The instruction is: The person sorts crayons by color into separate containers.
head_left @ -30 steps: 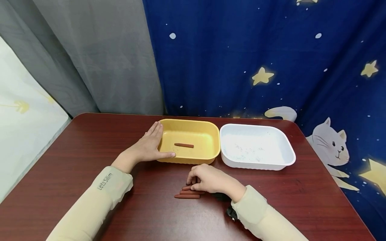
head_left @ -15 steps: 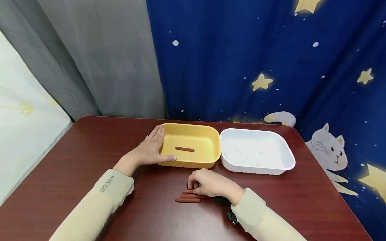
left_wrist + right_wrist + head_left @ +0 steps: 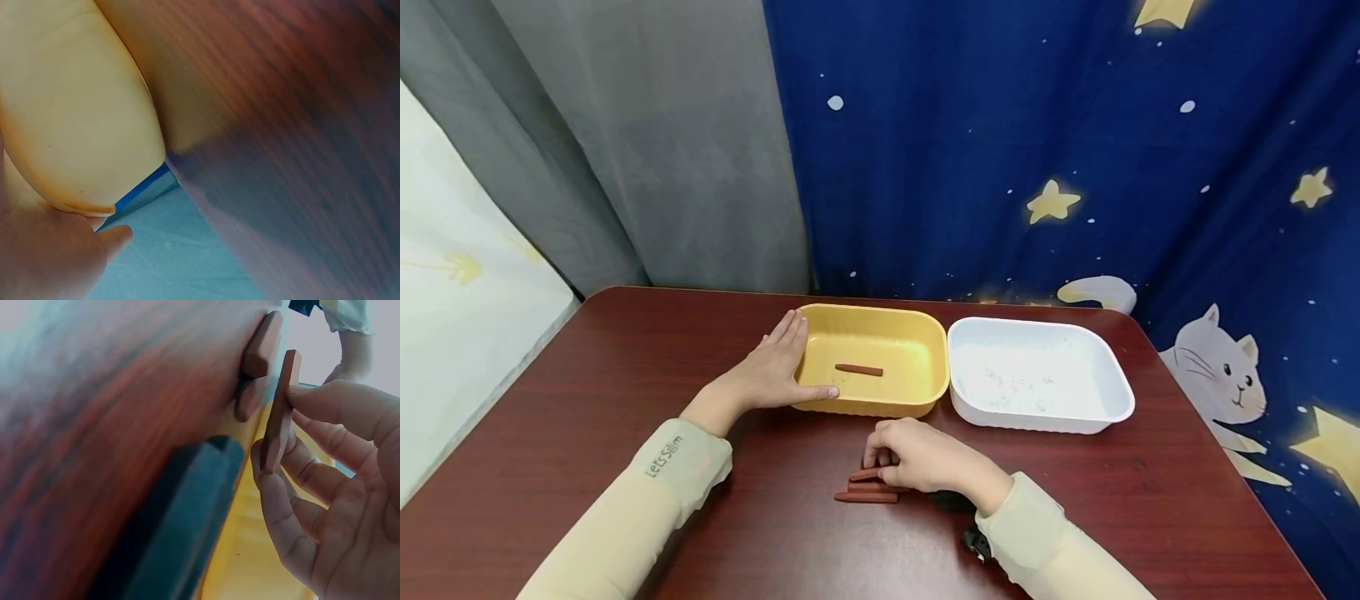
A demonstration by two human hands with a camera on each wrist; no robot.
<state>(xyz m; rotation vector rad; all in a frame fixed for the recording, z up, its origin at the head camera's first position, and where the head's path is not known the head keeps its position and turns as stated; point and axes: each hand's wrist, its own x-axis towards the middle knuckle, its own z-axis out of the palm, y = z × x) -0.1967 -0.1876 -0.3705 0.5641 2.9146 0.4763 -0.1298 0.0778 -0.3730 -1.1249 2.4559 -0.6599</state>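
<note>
Between the thumb and fingertips of my right hand (image 3: pixel 917 454) a reddish-brown, flat-sided crayon (image 3: pixel 281 415) is pinched, close over the table. Two similar brown crayons (image 3: pixel 865 497) lie side by side just below it. A dark green crayon (image 3: pixel 181 512) lies nearer the right wrist, mostly hidden by the hand in the head view. My left hand (image 3: pixel 767 371) rests on the left end of a yellow plastic tub (image 3: pixel 880 410), fingers straight along its side and thumb over the front rim. One brown crayon (image 3: pixel 859 369) lies on the tub's floor.
A white tub (image 3: pixel 1041 418) with faint coloured specks inside stands right beside the yellow one. Both are near the back edge of the dark red wooden table (image 3: pixel 760 533). Grey and blue star-patterned curtains (image 3: pixel 925 167) hang behind.
The head view has tilted slightly. My right hand keeps hold of the brown crayon, whose free end has shifted a little to the left. The left hand stays at the yellow tub.
</note>
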